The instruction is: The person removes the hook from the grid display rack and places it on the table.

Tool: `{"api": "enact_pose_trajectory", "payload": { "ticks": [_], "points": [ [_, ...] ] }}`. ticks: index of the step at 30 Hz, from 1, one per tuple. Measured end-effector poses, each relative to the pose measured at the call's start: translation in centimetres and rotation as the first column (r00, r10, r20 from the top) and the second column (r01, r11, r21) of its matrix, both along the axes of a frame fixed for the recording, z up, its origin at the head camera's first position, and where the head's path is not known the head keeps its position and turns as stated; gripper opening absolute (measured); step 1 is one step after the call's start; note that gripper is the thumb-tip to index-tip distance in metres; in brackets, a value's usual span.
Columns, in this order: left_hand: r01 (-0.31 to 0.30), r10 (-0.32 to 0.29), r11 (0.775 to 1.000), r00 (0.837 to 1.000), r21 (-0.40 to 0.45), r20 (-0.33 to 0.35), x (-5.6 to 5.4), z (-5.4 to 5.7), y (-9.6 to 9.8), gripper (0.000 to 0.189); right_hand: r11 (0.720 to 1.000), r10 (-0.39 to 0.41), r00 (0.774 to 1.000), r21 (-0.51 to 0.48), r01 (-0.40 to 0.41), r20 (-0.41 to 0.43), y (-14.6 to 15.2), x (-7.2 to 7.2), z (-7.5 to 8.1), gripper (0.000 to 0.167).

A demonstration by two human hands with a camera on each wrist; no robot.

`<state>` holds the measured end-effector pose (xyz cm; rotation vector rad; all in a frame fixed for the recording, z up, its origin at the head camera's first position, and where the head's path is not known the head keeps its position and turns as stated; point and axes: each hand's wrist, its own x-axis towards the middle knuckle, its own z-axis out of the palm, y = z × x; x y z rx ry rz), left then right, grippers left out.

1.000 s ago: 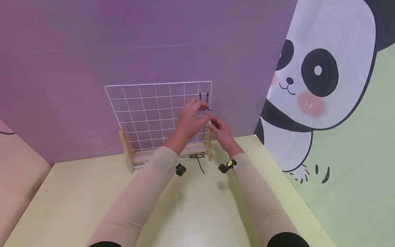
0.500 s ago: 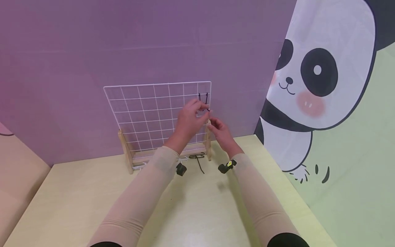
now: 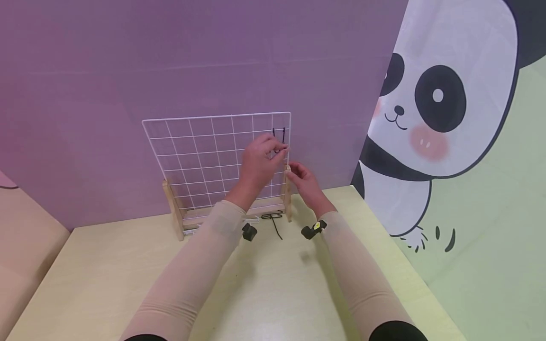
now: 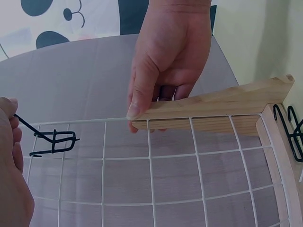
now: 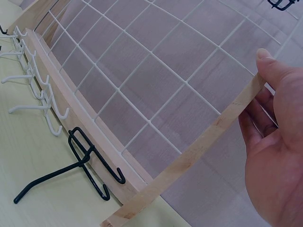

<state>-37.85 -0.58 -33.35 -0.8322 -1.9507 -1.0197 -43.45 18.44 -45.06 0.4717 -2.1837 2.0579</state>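
A white wire grid panel point(image 3: 216, 116) stands upright in a wooden stand. On its upper right squares hangs a black wire hook point(image 4: 53, 141), its two prong tips showing at a crosswire in the head view. My left hand point(image 3: 256, 161) pinches the end of that hook's arm between thumb and fingers. To the right, my right hand point(image 3: 309, 187) holds the top of the stand's right wooden upright point(image 5: 189, 153), the thumb at the grid's edge wire and fingers behind the wood. My left palm partly hides the panel in the head view.
Another black wire hook point(image 5: 84, 160) lies against the stand's base rail on the table point(image 3: 128, 274). Several white wire hooks point(image 5: 29, 108) lie along the same rail, farther left. A purple backdrop point(image 3: 213, 57) rises behind, with a panda picture point(image 3: 469, 38) at the right.
My left hand has shifted slightly left, still pinching the hook's arm. The hook's prongs remain at the upper right of the panel. My right hand stays on the upright.
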Motion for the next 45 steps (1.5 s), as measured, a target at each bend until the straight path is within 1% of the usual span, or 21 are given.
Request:
{"api": "enact_pose_trajectory", "payload": {
  "ticks": [7, 10, 14, 21, 28, 31, 37, 42, 45],
  "points": [
    [-0.004, 0.003, 1.000, 0.998, -0.021, -0.057, 0.0, 0.6, -0.4, 0.006, 1.000, -0.004, 1.000, -0.004, 0.004, 0.011, -0.2, 0.1, 0.0, 0.039],
    [-0.005, 0.003, 1.000, 0.998, -0.028, -0.066, -0.1, 0.9, -0.7, 0.007, 1.000, -0.005, 1.000, -0.001, 0.005, 0.005, -0.2, 0.1, -0.1, 0.039],
    [0.009, -0.011, 1.000, 0.997, -0.024, -0.076, -0.1, 1.2, -0.9, 0.007, 1.000, -0.004, 1.000, 0.016, 0.004, -0.004, -0.3, 0.1, -0.2, 0.038],
    [0.022, -0.026, 0.999, 0.993, -0.037, -0.112, 0.3, 1.8, -1.2, 0.006, 1.000, 0.000, 1.000, 0.026, 0.000, -0.004, -0.4, 0.2, -0.1, 0.039],
    [0.034, -0.043, 0.998, 0.989, -0.062, -0.145, 0.9, 2.2, -1.6, 0.007, 1.000, -0.005, 1.000, 0.028, 0.005, -0.005, -0.3, 0.1, 0.0, 0.039],
    [0.024, -0.034, 0.998, 0.988, -0.064, -0.150, 1.1, 2.2, -1.9, 0.007, 1.000, -0.011, 1.000, 0.025, 0.011, -0.006, -0.2, 0.0, 0.0, 0.039],
    [-0.019, 0.007, 0.996, 0.990, -0.084, -0.139, 1.5, 1.8, -2.7, 0.006, 0.999, -0.016, 1.000, 0.037, 0.016, -0.011, -0.2, 0.1, 0.2, 0.039],
    [-0.019, 0.007, 0.995, 0.992, -0.095, -0.127, 1.8, 1.4, -3.6, 0.004, 1.000, -0.006, 1.000, 0.025, 0.006, -0.019, -0.2, 0.0, 0.2, 0.038],
    [-0.007, -0.005, 0.995, 0.993, -0.099, -0.118, 1.9, 1.0, -4.3, 0.005, 1.000, -0.003, 1.000, 0.013, 0.003, -0.025, -0.1, 0.0, 0.1, 0.038]
  ]
}}
